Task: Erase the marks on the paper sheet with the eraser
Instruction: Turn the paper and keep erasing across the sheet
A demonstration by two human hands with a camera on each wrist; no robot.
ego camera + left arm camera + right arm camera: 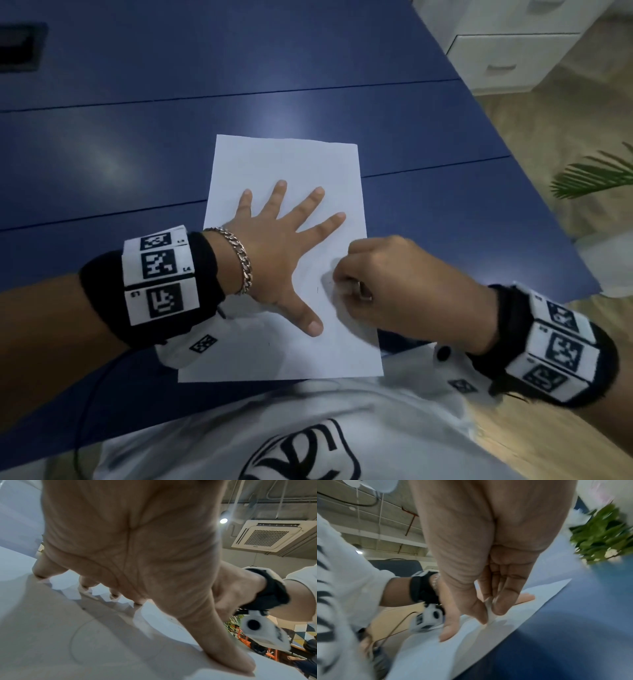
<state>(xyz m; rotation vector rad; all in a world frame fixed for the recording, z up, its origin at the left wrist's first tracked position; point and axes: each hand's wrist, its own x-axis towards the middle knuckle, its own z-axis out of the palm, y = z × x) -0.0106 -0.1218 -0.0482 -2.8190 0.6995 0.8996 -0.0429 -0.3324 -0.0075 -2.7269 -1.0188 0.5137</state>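
My L hand (pixel 279 253) lies flat w/ fingers spread on the paper (pixel 284 161). My R hand (pixel 387 287), at 3 o'clock from it, pinches the white eraser (pixel 490 613) tight, tip on the sheet.

Paper sheet (pixel 284 164): white, faint grey marks (pixel 320 289) near its 4 o'clock edge. Eraser (pixel 490 613): white. Table (pixel 171 120): dark blue with thin dark seam lines. Wristbands (pixel 161 274): black, with white blocks printed in black square codes. Bracelet (pixel 239 255): silver chain. Shirt (pixel 342 428): white, dark lettering. Plant (pixel 596 174) at 3 o'clock: green. Floor (pixel 548 130): light wood grain.
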